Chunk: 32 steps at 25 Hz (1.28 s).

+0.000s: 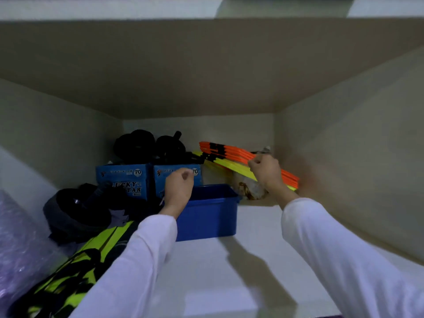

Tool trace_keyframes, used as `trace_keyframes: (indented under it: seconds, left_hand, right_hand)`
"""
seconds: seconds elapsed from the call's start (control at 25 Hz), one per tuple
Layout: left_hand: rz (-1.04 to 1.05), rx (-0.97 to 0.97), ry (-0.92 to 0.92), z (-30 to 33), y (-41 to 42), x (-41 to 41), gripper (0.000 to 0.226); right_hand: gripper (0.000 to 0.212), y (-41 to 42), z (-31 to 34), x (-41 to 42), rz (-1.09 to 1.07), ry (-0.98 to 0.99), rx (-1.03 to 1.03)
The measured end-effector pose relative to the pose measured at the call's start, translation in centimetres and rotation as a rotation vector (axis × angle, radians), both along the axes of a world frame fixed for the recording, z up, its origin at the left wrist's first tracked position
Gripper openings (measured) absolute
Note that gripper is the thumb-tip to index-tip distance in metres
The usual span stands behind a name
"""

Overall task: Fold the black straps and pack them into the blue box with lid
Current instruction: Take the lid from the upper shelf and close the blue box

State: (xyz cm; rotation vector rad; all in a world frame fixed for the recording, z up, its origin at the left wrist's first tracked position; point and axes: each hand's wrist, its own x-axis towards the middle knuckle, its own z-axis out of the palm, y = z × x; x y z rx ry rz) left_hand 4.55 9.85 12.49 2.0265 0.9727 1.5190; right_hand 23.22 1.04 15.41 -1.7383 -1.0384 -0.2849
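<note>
We are looking into a deep, pale cupboard compartment with a smooth white shelf as its floor and plain walls on the left, right and far sides. Both our arms, in white sleeves, are reaching in. Our left hand is hovering at the near left rim of the blue box, fingers curled into a loose fist; we cannot tell whether it is pinching anything. Our right hand is curled at the flat orange and yellow slats leaning to the far right, and the blur is keeping us from telling whether it is gripping them.

The blue box is a smooth, rectangular plastic tub standing mid-shelf with no lid on it. Just behind it two blue cardboard cartons are sitting side by side, with dark round wheels resting on top. On the left lies a black wheel with a grey band, and in the near left corner black straps are lying tangled over neon yellow-green panels. Bubble wrap is being cut off by the left edge. A crumpled pale bag is sitting half hidden under the slats.
</note>
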Motion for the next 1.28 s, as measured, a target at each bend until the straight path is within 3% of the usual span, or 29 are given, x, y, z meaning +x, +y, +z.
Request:
trace_keyframes:
  seconds: [0.24, 0.52, 0.64, 0.88, 1.08, 1.28]
  left_hand:
    - [-0.098, 0.254, -0.176, 6.0, -10.0, -0.1, 0.026]
    - [-0.130, 0.517, -0.329, 16.2, -16.5, -0.6, 0.029]
    - [-0.156, 0.510, -0.351, 19.2, -17.1, 0.2, 0.038]
    - [-0.181, 0.421, -0.347, 21.7, -16.3, 0.9, 0.047]
    - [-0.148, 0.446, -0.290, 22.9, -16.3, 0.7, 0.047]
    - [-0.160, 0.450, -0.207, 23.6, -16.3, 0.8, 0.049]
  right_hand:
    - [0.026, -9.2, 3.4, -0.8, -0.012, -0.005, 0.386]
    - [0.020, -15.6, 12.2, -0.1, -0.071, -0.005, 0.726]
    - [0.023, -16.8, 15.2, 0.1, -0.057, -0.009, 0.767]
    - [0.048, -17.3, 18.4, -0.1, -0.003, -0.018, 0.744]
    - [0.047, -17.2, 19.8, -0.9, 0.005, -0.078, 0.718]
    - [0.049, -17.1, 20.6, -1.5, 0.027, 0.082, 0.755]
